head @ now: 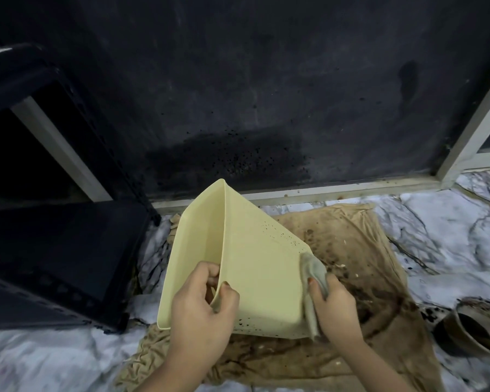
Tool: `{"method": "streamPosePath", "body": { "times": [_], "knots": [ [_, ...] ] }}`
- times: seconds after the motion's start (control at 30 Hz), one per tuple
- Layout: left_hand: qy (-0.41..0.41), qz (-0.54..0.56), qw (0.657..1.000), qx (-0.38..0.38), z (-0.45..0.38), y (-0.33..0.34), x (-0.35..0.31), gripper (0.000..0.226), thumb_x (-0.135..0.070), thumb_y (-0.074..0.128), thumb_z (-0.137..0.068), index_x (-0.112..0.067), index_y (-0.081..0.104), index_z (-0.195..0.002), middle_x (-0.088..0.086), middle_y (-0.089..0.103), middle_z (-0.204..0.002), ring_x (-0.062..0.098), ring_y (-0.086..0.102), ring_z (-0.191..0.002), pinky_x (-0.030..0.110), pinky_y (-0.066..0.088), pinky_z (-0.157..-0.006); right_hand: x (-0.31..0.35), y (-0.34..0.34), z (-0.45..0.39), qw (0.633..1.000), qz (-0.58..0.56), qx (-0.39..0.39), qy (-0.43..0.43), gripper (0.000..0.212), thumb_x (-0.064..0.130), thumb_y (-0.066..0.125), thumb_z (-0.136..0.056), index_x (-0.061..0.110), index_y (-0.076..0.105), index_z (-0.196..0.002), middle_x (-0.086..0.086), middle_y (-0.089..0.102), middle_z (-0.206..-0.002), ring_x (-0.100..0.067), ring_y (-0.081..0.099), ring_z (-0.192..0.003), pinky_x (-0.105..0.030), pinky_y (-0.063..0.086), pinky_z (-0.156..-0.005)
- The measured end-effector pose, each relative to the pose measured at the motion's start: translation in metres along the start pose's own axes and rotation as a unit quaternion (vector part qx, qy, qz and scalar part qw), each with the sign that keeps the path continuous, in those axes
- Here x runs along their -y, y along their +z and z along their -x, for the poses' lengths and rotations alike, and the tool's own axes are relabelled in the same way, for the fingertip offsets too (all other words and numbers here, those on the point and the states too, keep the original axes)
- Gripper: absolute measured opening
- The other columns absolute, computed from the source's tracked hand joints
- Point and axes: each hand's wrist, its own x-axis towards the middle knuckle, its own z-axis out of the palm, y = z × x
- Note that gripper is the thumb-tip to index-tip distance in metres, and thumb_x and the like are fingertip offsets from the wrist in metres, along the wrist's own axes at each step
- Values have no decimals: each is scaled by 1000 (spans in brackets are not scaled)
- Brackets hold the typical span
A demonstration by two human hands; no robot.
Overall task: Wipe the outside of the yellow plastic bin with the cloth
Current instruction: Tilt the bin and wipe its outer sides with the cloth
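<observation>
Yellow plastic bin (pixel 255 267) sits tipped on its side in front of you, its open mouth turned to your left and one broad outer wall facing up toward you. It is raised over a stained brown sheet (pixel 351 250) spread on the marbled floor (pixel 441 222), with its lower edge close to the sheet; whether it touches there you cannot tell. That tilt looks deliberate: it puts the outside face where the cloth can reach it, and anything wiped off should fall on the sheet rather than the floor.

Your left hand (pixel 203 306) has its grip closed on the near corner of the bin's rim, fingers curled inside the mouth and thumb on the outer wall, which steadies the bin and sets its angle. Your right hand (pixel 333 304) grips the bunched grey cloth (pixel 313 278) and presses it against the right-hand edge of the upturned wall, where wall meets base. Dark specks show along the wall's far edge and near its lower edge, so the wiping seems only partly done; the middle of the face looks cleaner.

To your left stands a dark shelf unit (pixel 54 250), just beside the bin's mouth. A black speckled panel (pixel 266 94) in a pale frame rises behind. At the far right, well apart from the bin, lies a grimy round container (pixel 464 326) on the floor.
</observation>
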Motion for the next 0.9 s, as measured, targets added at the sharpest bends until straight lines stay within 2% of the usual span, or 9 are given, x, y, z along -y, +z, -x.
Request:
{"method": "streamPosePath", "body": {
  "times": [0.1, 0.2, 0.33, 0.43, 0.5, 0.57, 0.7, 0.8, 0.9],
  "knots": [
    [-9, 6, 1000, -1, 1, 0, -2, 7, -21, 50, -69, -22, 57, -71, -10, 60, -69, 6, 49, -54, 17, 34, -45, -33, -3, -1, 995, 29, 15, 99, 24, 28, 46, -93, 9, 45, -80, -23, 63, -89, -37, 58, -84, -37, 40, -67],
    [-10, 4, 1000, -1, -1, 0, -3, 12, -22, 50, -68, -25, 59, -76, -12, 61, -71, 6, 49, -55, 13, 34, -46, -40, -3, 6, 988, 23, 13, 149, 24, 27, 47, -93, 5, 46, -84, -28, 62, -96, -42, 56, -91, -36, 38, -69],
    [-32, 27, 999, 7, -4, 0, -4, 33, -25, 49, -67, -40, 59, -94, -8, 59, -79, 5, 41, -48, 14, 34, -46, -1, -1, 28, 997, -38, -24, 58, 22, 21, 57, -88, 11, 44, -74, -25, 62, -78, -37, 59, -80, -35, 38, -67],
    [-17, 17, 1000, 8, -4, 1, -7, 35, -31, 49, -64, -39, 60, -96, -15, 58, -74, 6, 41, -46, 13, 33, -44, 51, 0, 45, 994, -71, 1, -81, 32, 25, 59, -86, 21, 37, -63, -1, 47, -55, -7, 48, -55, -23, 35, -56],
    [8, -7, 1000, 8, -4, 2, -12, 32, -33, 48, -64, -35, 60, -93, -22, 56, -66, 6, 42, -46, 12, 32, -43, 81, 3, 49, 984, -90, 24, -154, 27, 38, 52, -82, 24, 37, -64, 6, 41, -54, -7, 47, -57, -13, 34, -53],
    [19, -38, 999, 11, -6, 1, -18, 23, -22, 51, -70, -32, 59, -89, -29, 54, -56, 3, 44, -45, 11, 32, -43, 102, 5, 45, 976, -98, 39, -192, 26, 44, 46, -81, 21, 42, -69, 8, 43, -57, -12, 48, -60, -12, 34, -53],
    [18, -105, 993, 44, -15, -6, -23, 14, -21, 49, -72, -32, 52, -81, -33, 54, -58, 4, 47, -48, 21, 31, -45, 108, 7, 24, 973, -92, 45, -209, 25, 27, 54, -88, 31, 40, -67, 10, 47, -62, -6, 48, -60, -15, 34, -53],
    [1, -129, 990, 59, -24, -11, -19, 10, -28, 50, -73, -27, 50, -83, -15, 58, -65, 7, 45, -47, 29, 30, -48, 88, 8, 9, 981, -69, 40, -178, 31, 25, 54, -89, 31, 37, -63, 8, 46, -59, -5, 45, -56, -15, 35, -52],
    [-28, -153, 986, 54, -40, -14, -16, 18, -35, 51, -81, -17, 49, -79, 2, 58, -67, 15, 42, -48, 32, 36, -51, 53, 7, 3, 990, -38, 55, -126, 23, 24, 54, -90, 16, 46, -69, -1, 52, -62, -13, 51, -60, -23, 38, -56]
  ]
}}
